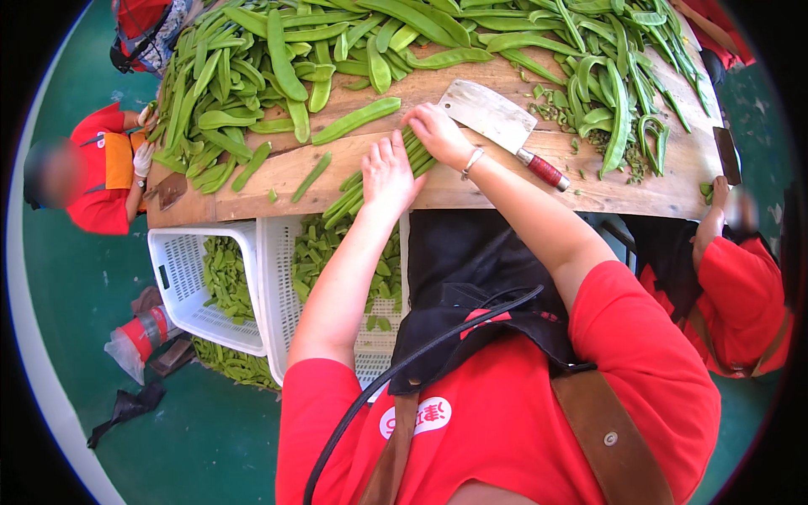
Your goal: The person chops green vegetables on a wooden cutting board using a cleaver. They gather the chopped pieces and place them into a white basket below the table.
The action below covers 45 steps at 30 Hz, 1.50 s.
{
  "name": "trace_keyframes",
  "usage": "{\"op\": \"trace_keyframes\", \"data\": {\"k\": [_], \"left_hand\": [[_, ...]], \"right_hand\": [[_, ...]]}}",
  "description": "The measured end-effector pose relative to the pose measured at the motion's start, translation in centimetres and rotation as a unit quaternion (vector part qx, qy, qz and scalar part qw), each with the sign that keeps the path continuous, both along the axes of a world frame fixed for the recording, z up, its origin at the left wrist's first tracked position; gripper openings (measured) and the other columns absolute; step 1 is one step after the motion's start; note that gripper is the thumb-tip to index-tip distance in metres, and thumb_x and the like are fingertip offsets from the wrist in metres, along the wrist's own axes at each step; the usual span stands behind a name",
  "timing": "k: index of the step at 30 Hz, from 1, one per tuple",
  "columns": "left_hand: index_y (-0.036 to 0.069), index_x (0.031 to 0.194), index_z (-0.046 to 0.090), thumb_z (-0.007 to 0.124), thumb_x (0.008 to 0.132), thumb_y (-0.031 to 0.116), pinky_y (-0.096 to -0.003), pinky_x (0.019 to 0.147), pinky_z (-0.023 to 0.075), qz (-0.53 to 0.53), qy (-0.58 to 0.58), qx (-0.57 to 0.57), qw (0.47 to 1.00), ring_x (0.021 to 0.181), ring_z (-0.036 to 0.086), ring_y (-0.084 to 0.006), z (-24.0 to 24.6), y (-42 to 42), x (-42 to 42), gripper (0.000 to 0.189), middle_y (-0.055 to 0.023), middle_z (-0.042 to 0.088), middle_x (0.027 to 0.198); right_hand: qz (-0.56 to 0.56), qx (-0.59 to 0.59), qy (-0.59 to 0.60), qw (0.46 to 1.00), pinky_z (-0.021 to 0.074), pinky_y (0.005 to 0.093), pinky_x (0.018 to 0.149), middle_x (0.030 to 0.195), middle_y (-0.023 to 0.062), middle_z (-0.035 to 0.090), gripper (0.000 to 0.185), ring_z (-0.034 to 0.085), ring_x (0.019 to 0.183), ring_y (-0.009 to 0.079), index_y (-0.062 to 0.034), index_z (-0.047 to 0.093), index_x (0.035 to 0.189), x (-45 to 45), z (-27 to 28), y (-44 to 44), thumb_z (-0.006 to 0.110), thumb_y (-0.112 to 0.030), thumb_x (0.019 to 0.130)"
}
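A bundle of long green bean pods (416,151) lies slantwise on the wooden table, its lower end reaching over the front edge. My left hand (388,172) rests on the middle of the bundle, fingers pointing away from me. Around the bundle's far end curls my right hand (440,134). Just right of that hand lies a cleaver (489,115) with a red handle, flat on the wood and untouched. One broad pod (356,121) lies left of my hands, and a shorter pod (312,177) is nearer the edge.
Heaped pods (240,88) cover the table's far side, with trimmings (622,148) at right. White plastic crates (252,284) of cut pods stand below the front edge. A co-worker (104,170) is at left, another (738,297) at right holding a dark blade.
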<state>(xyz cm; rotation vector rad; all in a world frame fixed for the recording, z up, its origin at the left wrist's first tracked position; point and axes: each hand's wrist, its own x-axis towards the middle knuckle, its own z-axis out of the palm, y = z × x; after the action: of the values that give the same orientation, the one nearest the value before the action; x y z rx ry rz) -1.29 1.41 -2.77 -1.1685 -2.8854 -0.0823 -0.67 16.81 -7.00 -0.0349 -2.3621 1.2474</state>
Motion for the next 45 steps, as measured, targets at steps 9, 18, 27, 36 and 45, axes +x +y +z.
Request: {"op": "trace_keyframes", "data": {"k": [9, 18, 27, 36, 45], "left_hand": [[-0.003, 0.141, 0.030, 0.074, 0.074, 0.049, -0.0489, 0.093, 0.0411, 0.048, -0.016, 0.020, 0.999, 0.116, 0.048, -0.0340, 0.0, 0.4, 1.1, 0.095, -0.0191, 0.048, 0.125], [-0.002, 0.135, 0.036, 0.071, 0.076, 0.051, -0.0501, 0.093, 0.0408, 0.147, -0.023, -0.007, 0.989, 0.113, 0.049, -0.0334, -0.5, 0.6, 2.3, 0.086, -0.0187, 0.050, 0.121], [0.001, 0.137, 0.037, 0.070, 0.076, 0.055, -0.0469, 0.089, 0.0433, 0.172, -0.016, 0.016, 0.985, 0.111, 0.051, -0.0269, -0.3, 1.5, 2.8, 0.088, -0.0133, 0.052, 0.118], [-0.001, 0.136, 0.038, 0.070, 0.075, 0.055, -0.0472, 0.088, 0.0422, 0.164, 0.002, 0.006, 0.986, 0.110, 0.050, -0.0280, -0.8, 1.1, 2.5, 0.089, -0.0137, 0.053, 0.116], [-0.004, 0.137, 0.036, 0.071, 0.074, 0.055, -0.0471, 0.088, 0.0410, 0.145, 0.002, 0.042, 0.989, 0.109, 0.049, -0.0319, -1.0, 1.7, 2.6, 0.092, -0.0179, 0.052, 0.116]], "right_hand": [[0.028, 0.071, -0.008, 0.997, 0.0473, 0.0400, 0.091, 0.112, 0.0159, 0.064, 0.026, 0.060, 0.102, 0.0329, -0.0027, 0.063, 0.111, 1.8, 0.4, -1.0, 0.052, -0.016, 0.092], [-0.089, 0.121, -0.088, 0.985, 0.0421, 0.0432, 0.092, 0.107, 0.0136, 0.062, 0.037, 0.055, 0.103, 0.0337, -0.0047, 0.056, 0.121, 6.3, 5.6, 2.5, 0.060, -0.021, 0.088], [-0.105, 0.391, -0.301, 0.863, 0.0482, 0.0453, 0.080, 0.098, 0.0173, 0.059, 0.055, 0.058, 0.096, 0.0347, -0.0105, 0.048, 0.127, 13.8, 5.2, 6.9, 0.063, -0.014, 0.074], [-0.068, 0.261, -0.271, 0.924, 0.0514, 0.0462, 0.071, 0.086, 0.0182, 0.066, 0.027, 0.064, 0.078, 0.0368, -0.0075, 0.060, 0.111, 11.2, 9.6, 4.5, 0.051, -0.017, 0.087], [0.005, 0.268, -0.275, 0.923, 0.0507, 0.0464, 0.070, 0.084, 0.0207, 0.066, 0.028, 0.064, 0.080, 0.0365, -0.0054, 0.059, 0.114, 10.0, 7.5, 3.3, 0.050, -0.016, 0.089]]}}
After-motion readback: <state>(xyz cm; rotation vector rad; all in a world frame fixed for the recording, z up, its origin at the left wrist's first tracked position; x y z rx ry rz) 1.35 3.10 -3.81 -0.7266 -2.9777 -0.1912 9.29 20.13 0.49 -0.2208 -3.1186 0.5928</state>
